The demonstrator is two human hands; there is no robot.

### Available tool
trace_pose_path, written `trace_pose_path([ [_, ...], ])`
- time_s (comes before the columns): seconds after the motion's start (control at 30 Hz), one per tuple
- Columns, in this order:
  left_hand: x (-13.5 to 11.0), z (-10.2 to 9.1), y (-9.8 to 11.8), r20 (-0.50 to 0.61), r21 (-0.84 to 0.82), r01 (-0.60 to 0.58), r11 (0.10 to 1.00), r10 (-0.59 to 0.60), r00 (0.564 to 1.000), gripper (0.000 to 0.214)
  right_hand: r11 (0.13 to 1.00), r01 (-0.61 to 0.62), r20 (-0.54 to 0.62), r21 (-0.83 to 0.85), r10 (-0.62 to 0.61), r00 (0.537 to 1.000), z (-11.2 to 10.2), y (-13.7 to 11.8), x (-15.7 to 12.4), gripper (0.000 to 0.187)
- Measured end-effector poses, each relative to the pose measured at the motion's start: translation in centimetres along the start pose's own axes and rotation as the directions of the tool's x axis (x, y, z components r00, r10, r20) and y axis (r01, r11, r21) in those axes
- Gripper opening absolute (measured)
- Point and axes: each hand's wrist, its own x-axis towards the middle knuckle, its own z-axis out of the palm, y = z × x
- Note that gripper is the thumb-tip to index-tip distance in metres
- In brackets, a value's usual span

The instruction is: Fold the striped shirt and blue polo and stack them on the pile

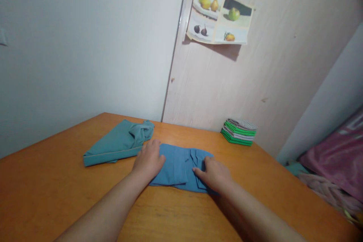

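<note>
A blue folded garment point(172, 168) lies flat on the wooden table in front of me, with overlapping layers and several creases toward its right part. My left hand point(150, 160) rests on its left end, thumb spread away from the fingers. On the right end lies my right hand point(216, 174), its thumb stretched inward over the cloth and apart from the forefinger; the other fingers are partly hidden. Just beyond my left hand is a grey-green garment point(113, 143), loosely laid, with a bunched part at its far right.
A small stack of folded green, grey and striped cloths point(239, 132) sits at the table's point(159, 215) far right edge. Behind it stands a wall with a fruit picture sheet point(219, 19). Pink fabric point(337, 159) lies beyond the table on the right.
</note>
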Motion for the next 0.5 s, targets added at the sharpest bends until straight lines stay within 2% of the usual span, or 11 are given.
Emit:
trace_pose_path([
  [0.07, -0.7, 0.1, 1.2, 0.012, 0.055, -0.130, 0.990, 0.129, 0.992, 0.038, 0.999, -0.020, 0.011, -0.046, 0.020, 1.000, -0.1, -0.7, 0.1, 0.048],
  [0.17, -2.0, 1.0, 2.8, 0.158, -0.031, -0.272, 0.962, 0.273, 0.949, 0.041, 0.998, -0.037, 0.024, -0.057, 0.039, 0.999, -0.5, -1.4, 0.3, 0.049],
  [0.27, -3.1, 1.5, 3.8, 0.272, -0.013, -0.330, 0.944, 0.320, 0.907, 0.056, 0.999, -0.031, 0.016, -0.036, 0.031, 0.999, -0.6, -2.0, 0.5, 0.053],
  [0.37, -3.6, 1.5, 4.1, 0.332, 0.040, -0.369, 0.929, 0.336, 0.882, 0.070, 0.998, -0.058, 0.000, 0.006, 0.058, 0.998, -0.2, -2.3, 0.9, 0.038],
  [0.43, -3.7, 1.6, 3.9, 0.333, 0.069, -0.393, 0.917, 0.350, 0.876, 0.062, 0.996, -0.080, -0.013, 0.045, 0.081, 0.997, 0.3, -2.3, 1.1, 0.030],
  [0.5, -3.5, 1.9, 3.7, 0.314, 0.069, -0.393, 0.917, 0.355, 0.881, 0.042, 0.989, -0.098, -0.021, 0.113, 0.101, 0.995, 0.7, -1.8, 1.4, 0.026],
])
